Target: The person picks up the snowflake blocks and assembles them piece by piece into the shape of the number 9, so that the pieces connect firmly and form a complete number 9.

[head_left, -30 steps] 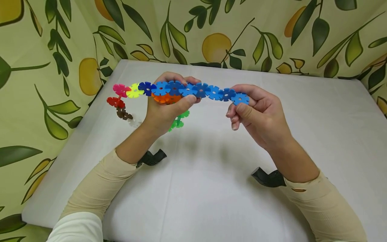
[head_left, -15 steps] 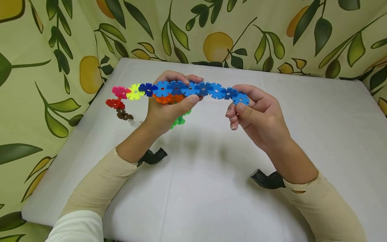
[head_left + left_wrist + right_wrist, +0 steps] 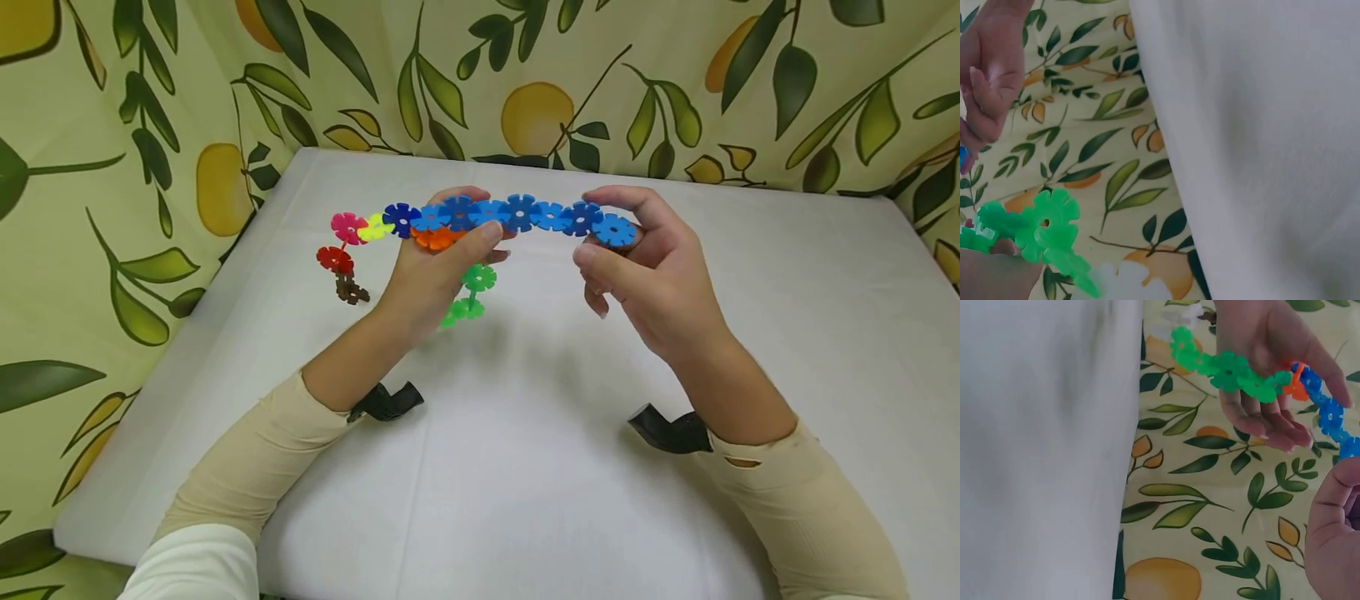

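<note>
A chain of interlocking flower-shaped plastic discs [image 3: 521, 214] hangs above the table in the head view. My left hand [image 3: 427, 271] grips its blue stretch, thumb in front and fingers behind. To the left, pink, yellow, red and brown discs [image 3: 348, 287] curve down. Orange discs [image 3: 437, 239] and green discs [image 3: 478, 277] show behind and below the left hand; the right wrist view shows the green discs [image 3: 1230, 371] under its palm. My right hand [image 3: 660, 275] loosely holds the light blue end disc [image 3: 615, 231], its thumb and forefinger apart.
A white-covered table [image 3: 510, 467] lies below both hands. Behind and to the left hangs a leaf-and-fruit patterned cloth [image 3: 540, 75]. Black wrist mounts [image 3: 671, 429] stick out inward from both beige sleeves [image 3: 255, 450].
My left hand and the chain have shifted right. The right thumb and forefinger have parted from their pinch, and the end disc sits deeper in that hand.
</note>
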The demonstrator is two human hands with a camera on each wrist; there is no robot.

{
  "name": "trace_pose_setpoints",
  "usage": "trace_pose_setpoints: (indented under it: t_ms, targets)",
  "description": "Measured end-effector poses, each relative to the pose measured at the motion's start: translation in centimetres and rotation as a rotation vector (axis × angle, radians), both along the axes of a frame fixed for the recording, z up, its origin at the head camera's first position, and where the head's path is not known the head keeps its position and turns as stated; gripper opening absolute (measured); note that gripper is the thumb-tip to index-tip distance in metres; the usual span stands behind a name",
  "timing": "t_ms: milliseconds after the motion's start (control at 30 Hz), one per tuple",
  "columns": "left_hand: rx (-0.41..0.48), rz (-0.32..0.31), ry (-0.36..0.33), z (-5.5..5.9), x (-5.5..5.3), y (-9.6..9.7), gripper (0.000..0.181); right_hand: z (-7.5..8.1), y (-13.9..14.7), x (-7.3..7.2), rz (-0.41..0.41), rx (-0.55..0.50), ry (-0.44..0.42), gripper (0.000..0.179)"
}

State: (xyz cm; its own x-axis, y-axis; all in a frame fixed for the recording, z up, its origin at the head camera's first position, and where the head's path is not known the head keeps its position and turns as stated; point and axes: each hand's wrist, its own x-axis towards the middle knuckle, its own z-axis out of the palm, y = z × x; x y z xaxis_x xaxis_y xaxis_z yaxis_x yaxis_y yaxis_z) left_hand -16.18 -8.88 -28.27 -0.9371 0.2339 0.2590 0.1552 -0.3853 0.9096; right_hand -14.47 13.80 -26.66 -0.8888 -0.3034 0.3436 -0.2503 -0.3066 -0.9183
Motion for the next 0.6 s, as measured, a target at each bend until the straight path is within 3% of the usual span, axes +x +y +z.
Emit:
trace_pose_setpoints:
  t_ms: [100, 167, 267, 367, 500, 600]
  targets:
    - [-0.055, -0.033, -0.1, -0.1, -0.1, 0.3, 0.027, -0.3, -0.1, -0.3, 0.04, -0.015, -0.044, 0.032]
    - [-0.143, -0.049, -0.142, -0.2, -0.1, 0.3, 0.029, -0.4, -0.1, -0.5, 0.055, -0.025, -0.071, 0.025]
    - [-0.314, -0.09, -0.204, -0.1, -0.2, 0.2, 0.039, -0.5, -0.1, -0.6, 0.017, -0.009, -0.077, 0.016]
    - [-0.42, -0.17, -0.252, -0.1, -0.5, -0.1, 0.052, -0.6, 0.0, -0.8, -0.046, 0.037, -0.068, 0.011]
    - [-0.423, -0.266, -0.28, -0.3, -1.0, -0.4, 0.059, -0.6, 0.2, -1.0, -0.11, 0.084, -0.05, 0.012]
    - [-0.441, -0.3, -0.283, -0.6, -1.4, -0.7, 0.061, -0.6, 0.3, -1.1, -0.139, 0.096, -0.032, 0.018]
